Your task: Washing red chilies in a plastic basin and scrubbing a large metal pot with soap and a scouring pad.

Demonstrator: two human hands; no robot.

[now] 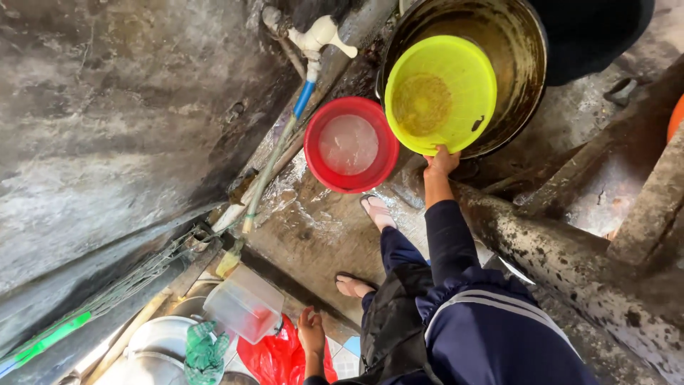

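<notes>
Round yellow-green plastic basin (440, 93), tilted, brownish residue inside, rim pinched by right hand (442, 162); left hand (311, 331) loosely open, holding nothing.

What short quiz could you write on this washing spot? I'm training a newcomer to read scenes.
1. True or false: the right hand grips the rim of the yellow basin.
2. What is in the red bucket? A) water B) rice C) nothing
3. Which thing lies nearest the left hand?
Key: 1 true; 2 A; 3 the red plastic bag.
</notes>
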